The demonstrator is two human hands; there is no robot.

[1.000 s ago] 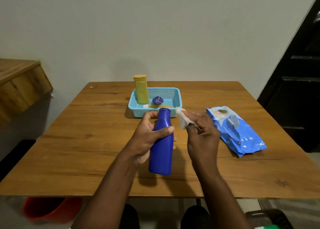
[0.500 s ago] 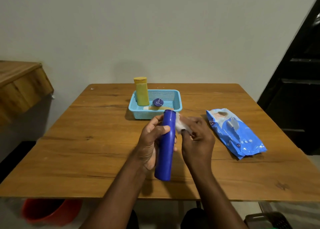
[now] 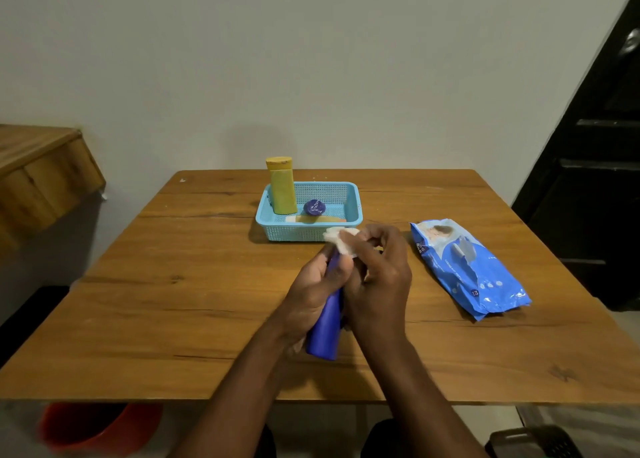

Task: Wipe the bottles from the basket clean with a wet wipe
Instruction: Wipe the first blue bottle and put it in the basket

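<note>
Wiping is underway: the blue bottle [image 3: 327, 322] is gripped by the left hand [image 3: 313, 293], its top rubbed with the wet wipe [image 3: 341, 241] pinched in the right hand [image 3: 377, 277], while beyond the fingers the yellow bottle [image 3: 282, 189] is judged unwiped in the basket [image 3: 355, 205].

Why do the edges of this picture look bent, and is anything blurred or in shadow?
Head view: the wide lens bows the dark door at right and the wooden ledge at left. The red bucket under the table is smeared. Light is dim and even; the basket casts a soft shadow leftward, the yellow bottle a faint one on the wall. No glare shows.
</note>
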